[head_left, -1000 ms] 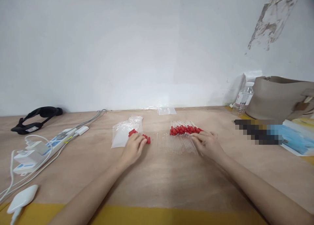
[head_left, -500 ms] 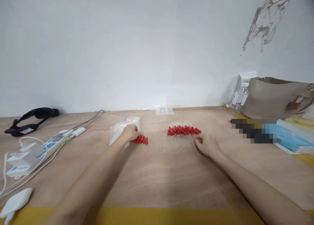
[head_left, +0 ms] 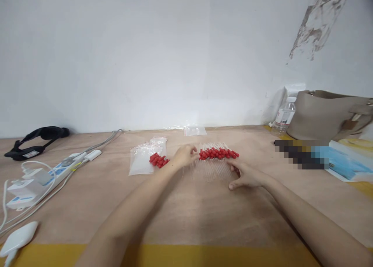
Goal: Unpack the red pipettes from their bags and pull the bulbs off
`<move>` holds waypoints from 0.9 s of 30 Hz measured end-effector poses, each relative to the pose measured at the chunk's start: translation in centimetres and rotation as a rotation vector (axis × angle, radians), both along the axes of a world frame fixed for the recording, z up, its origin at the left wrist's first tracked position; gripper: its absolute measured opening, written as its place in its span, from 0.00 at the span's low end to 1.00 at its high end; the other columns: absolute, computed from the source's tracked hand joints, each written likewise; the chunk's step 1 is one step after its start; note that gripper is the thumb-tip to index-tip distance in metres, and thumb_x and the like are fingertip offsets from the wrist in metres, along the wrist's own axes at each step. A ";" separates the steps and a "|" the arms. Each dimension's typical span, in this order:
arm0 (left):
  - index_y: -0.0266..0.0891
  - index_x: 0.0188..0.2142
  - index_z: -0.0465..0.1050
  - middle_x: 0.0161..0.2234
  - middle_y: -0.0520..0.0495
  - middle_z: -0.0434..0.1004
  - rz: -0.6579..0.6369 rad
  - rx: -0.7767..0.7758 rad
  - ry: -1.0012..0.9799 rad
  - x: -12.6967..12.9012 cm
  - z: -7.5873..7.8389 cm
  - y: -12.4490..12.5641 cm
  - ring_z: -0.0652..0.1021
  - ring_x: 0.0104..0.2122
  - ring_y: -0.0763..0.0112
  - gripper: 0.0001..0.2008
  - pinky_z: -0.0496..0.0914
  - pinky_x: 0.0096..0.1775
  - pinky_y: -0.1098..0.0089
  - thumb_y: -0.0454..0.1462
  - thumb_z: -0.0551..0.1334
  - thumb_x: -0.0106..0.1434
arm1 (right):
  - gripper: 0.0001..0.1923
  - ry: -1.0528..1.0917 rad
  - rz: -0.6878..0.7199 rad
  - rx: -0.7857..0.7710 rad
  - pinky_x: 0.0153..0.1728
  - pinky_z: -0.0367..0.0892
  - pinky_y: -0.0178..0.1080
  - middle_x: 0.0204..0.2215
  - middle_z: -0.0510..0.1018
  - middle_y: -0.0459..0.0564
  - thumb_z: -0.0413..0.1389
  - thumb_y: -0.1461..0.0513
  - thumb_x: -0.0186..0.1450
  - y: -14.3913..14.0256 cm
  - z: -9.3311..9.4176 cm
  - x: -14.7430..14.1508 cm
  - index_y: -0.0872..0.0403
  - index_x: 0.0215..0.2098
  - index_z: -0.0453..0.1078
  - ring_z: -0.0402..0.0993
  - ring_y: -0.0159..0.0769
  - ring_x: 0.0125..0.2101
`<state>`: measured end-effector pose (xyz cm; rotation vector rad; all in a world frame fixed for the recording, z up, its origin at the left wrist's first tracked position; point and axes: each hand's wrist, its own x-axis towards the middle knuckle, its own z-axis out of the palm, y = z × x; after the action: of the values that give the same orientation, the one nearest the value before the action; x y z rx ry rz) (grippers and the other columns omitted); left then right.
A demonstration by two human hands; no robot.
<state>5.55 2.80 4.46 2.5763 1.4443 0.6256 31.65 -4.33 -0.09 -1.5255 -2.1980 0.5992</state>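
Observation:
A row of clear glass droppers with red rubber bulbs (head_left: 217, 154) lies on the wooden table (head_left: 186, 208), their glass stems (head_left: 211, 170) pointing toward me. My left hand (head_left: 185, 156) reaches to the left end of that row, fingers curled beside the red bulbs; what it holds, if anything, is hidden. My right hand (head_left: 244, 174) rests on the table at the right end of the stems, fingers spread, holding nothing. A small heap of loose red bulbs (head_left: 158, 160) lies left of my left hand, on the edge of clear plastic bags (head_left: 142, 161).
A white power strip (head_left: 58, 170) with plugs and cables sits at the left, a black headband device (head_left: 35, 140) behind it. A small clear bag (head_left: 194, 131) lies by the wall. A plastic bottle (head_left: 284, 117), beige bag (head_left: 329, 115) and blue packet (head_left: 344, 164) stand at right.
My left hand left the loose red bulbs by the plastic bags and moved right to the left end of the dropper row. My right hand opened and spread flat at the row's right end.

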 end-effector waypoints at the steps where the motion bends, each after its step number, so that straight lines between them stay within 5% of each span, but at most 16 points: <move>1: 0.38 0.36 0.71 0.31 0.48 0.73 -0.032 -0.008 -0.017 0.7 -0.3 0.1 0.73 0.32 0.68 0.14 0.66 0.33 0.72 0.43 0.62 0.52 | 0.44 0.008 0.029 0.001 0.32 0.60 0.35 0.35 0.67 0.49 0.63 0.48 0.39 0.0 0.0 0.1 0.56 0.51 0.61 0.64 0.35 0.32; 6: 0.38 0.33 0.71 0.27 0.50 0.72 -0.101 -0.044 -0.112 2.7 -1.9 0.9 0.73 0.29 0.69 0.12 0.65 0.31 0.72 0.41 0.64 0.49 | 0.33 0.077 0.060 0.053 0.28 0.59 0.34 0.30 0.64 0.45 0.62 0.51 0.45 0.1 -0.3 -0.2 0.54 0.47 0.64 0.60 0.31 0.27; 10: 0.37 0.33 0.70 0.23 0.52 0.72 -0.061 -0.061 -0.218 3.0 -2.8 1.1 0.73 0.25 0.72 0.07 0.65 0.29 0.72 0.37 0.61 0.53 | 0.36 0.118 0.032 0.021 0.26 0.58 0.33 0.30 0.63 0.45 0.61 0.52 0.47 0.5 -0.9 -0.2 0.56 0.51 0.61 0.58 0.28 0.25; 16: 0.35 0.35 0.69 0.31 0.47 0.75 0.020 -0.016 -0.375 1.4 -2.5 -0.9 0.74 0.30 0.72 0.09 0.67 0.32 0.72 0.38 0.55 0.59 | 0.37 0.181 -0.055 0.019 0.25 0.59 0.33 0.29 0.66 0.46 0.58 0.49 0.50 1.0 -1.6 0.0 0.58 0.52 0.60 0.61 0.29 0.25; 22: 0.38 0.35 0.70 0.30 0.50 0.75 -0.017 0.079 -0.396 -4.1 -2.8 -5.4 0.74 0.29 0.72 0.07 0.67 0.33 0.72 0.36 0.56 0.58 | 0.21 0.212 -0.285 0.473 0.29 0.61 0.36 0.28 0.70 0.50 0.49 0.51 0.59 0.7 -1.2 -2.1 0.57 0.41 0.69 0.65 0.33 0.27; 27: 0.37 0.34 0.70 0.29 0.49 0.74 -0.043 0.080 -0.412 -6.7 -4.1 -7.7 0.74 0.28 0.72 0.06 0.68 0.32 0.72 0.36 0.57 0.58 | 0.14 0.095 -0.116 0.763 0.40 0.57 0.42 0.36 0.71 0.53 0.50 0.54 0.60 -0.8 -0.5 -5.3 0.53 0.40 0.69 0.66 0.38 0.37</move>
<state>-1.19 -4.88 0.35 2.3361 1.2446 1.1467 26.39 -5.16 -0.56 -1.1587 -1.9082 -0.1991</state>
